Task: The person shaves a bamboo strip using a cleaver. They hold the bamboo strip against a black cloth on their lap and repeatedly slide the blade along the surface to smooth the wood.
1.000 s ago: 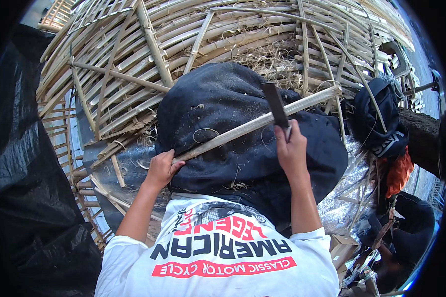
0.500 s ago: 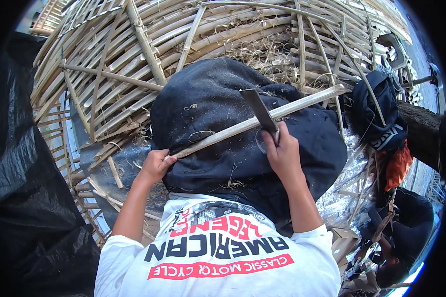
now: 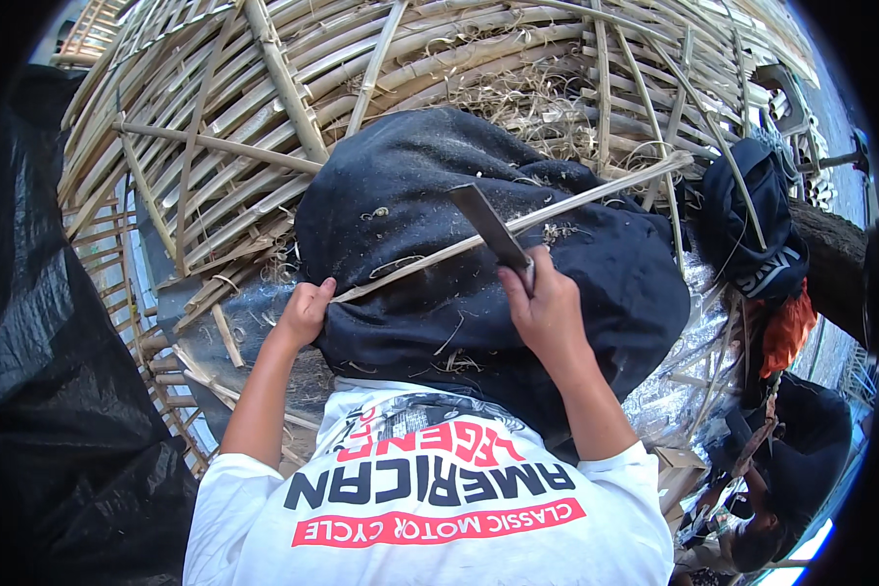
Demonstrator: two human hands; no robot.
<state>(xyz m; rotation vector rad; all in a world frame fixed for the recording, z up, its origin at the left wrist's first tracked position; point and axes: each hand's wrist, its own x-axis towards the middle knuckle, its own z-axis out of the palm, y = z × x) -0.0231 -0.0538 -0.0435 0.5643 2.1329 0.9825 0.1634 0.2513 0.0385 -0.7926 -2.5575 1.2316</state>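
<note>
A long pale bamboo strip [image 3: 410,270] slants across the dark cloth [image 3: 391,215] spread over my lap. Its near end is gripped by my left hand [image 3: 305,314], whose fingers are closed round it. My right hand [image 3: 545,296] is wrapped round the handle of a broad-bladed knife [image 3: 486,227]. The blade points up and to the left and crosses over the middle of the strip; whether the edge touches it I cannot tell. Thin curled shavings lie on the cloth.
Slatted bamboo panels [image 3: 225,146] with crossing poles stretch ahead. Loose shavings [image 3: 527,103] heap up beyond the cloth. At right are a dark cap-like cloth item [image 3: 752,225], an orange cloth [image 3: 785,327] and a log [image 3: 830,249]. A person in dark clothing [image 3: 801,449] crouches lower right. Black sheeting [image 3: 59,322] hangs left.
The knife has moved left along the strip with my right hand. The strip has turned and shows a narrower side. My left hand has shifted slightly up and left.
</note>
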